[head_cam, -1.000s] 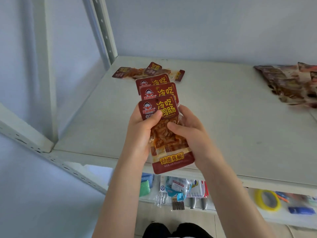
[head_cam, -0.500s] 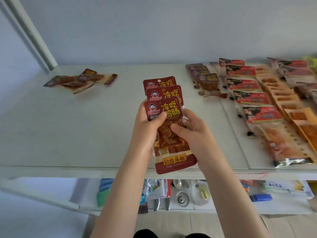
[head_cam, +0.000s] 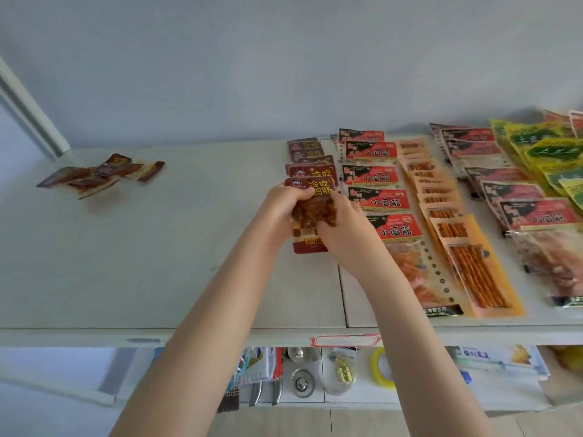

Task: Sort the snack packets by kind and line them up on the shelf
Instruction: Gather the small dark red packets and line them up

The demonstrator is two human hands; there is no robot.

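Both hands hold a small fanned stack of dark red snack packets (head_cam: 310, 184) with yellow lettering, low over the white shelf (head_cam: 176, 253). My left hand (head_cam: 282, 206) grips the stack's left side and my right hand (head_cam: 342, 225) grips its right side. The stack lies in line with a column of brown packets (head_cam: 307, 150) behind it. To its right run columns of red-and-black packets (head_cam: 377, 200), orange stick packets (head_cam: 457, 234), further red-and-black packets (head_cam: 520, 212) and yellow-green packets (head_cam: 549, 149). A loose heap of small brown packets (head_cam: 97, 175) lies at the far left.
A grey wall rises behind the shelf, and a shelf upright (head_cam: 30, 111) stands at the back left. A red-edged label (head_cam: 345, 340) sits on the front edge. The lower shelf holds a tape roll (head_cam: 381, 367), tools (head_cam: 262, 389) and small packaged goods.
My view has swung right, from the shelf's left corner to the sorted columns. Both hands have carried the red packets forward and down to the shelf, beside the red-and-black column.
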